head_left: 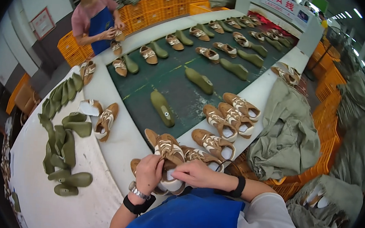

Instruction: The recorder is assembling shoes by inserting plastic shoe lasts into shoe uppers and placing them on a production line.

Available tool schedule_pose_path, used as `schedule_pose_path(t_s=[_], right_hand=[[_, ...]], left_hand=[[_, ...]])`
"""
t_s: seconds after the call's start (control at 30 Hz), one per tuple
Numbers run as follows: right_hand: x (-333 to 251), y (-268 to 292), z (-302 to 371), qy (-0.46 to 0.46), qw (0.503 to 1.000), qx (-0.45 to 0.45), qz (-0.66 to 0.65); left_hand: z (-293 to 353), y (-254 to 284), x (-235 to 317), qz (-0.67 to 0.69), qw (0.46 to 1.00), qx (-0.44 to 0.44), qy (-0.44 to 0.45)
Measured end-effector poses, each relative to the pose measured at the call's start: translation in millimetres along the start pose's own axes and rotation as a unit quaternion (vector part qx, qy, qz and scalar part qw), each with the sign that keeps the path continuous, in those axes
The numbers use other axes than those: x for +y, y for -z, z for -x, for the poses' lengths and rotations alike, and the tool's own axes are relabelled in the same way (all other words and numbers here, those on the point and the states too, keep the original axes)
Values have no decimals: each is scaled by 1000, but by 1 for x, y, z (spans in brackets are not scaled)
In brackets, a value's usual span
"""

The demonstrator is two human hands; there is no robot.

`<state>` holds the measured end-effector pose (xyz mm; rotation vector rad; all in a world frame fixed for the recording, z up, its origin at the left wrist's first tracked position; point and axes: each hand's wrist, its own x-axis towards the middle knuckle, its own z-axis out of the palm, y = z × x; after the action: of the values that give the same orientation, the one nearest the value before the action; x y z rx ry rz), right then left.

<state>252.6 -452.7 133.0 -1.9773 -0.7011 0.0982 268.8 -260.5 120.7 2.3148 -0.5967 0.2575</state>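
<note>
A brown sneaker with white stripes and laces point(169, 147) is between my hands at the near edge of the table, toe pointing away. My left hand point(148, 172) is closed on the left side of its collar. The fingers of my right hand point(194, 174) are pressed together at the shoe's opening, against its right rim; white lining shows beside them. More brown sneakers point(208, 141) lie close by on the right, and others are partly hidden under my hands. Ahead, green shoe lasts point(162, 108) rest on the dark green conveyor belt point(150, 81).
Loose green lasts point(65, 143) are heaped on the white side table point(94, 184). Paired sneakers and lasts line the belt. Another person point(96, 19) handles a shoe at the far left. Orange crates point(150, 13) and a grey-green cloth point(287, 127) flank the table.
</note>
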Motion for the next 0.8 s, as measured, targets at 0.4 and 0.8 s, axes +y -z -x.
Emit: schedule_pose_path(t_s=[0.4,0.8], right_hand=[[-4,-14,-14,104,948,234,188],[8,14,-9,97,988,-33,-117]], left_hand=[[5,9,36,-13,988,152,-5],[4,20,15,242,932,184,198]])
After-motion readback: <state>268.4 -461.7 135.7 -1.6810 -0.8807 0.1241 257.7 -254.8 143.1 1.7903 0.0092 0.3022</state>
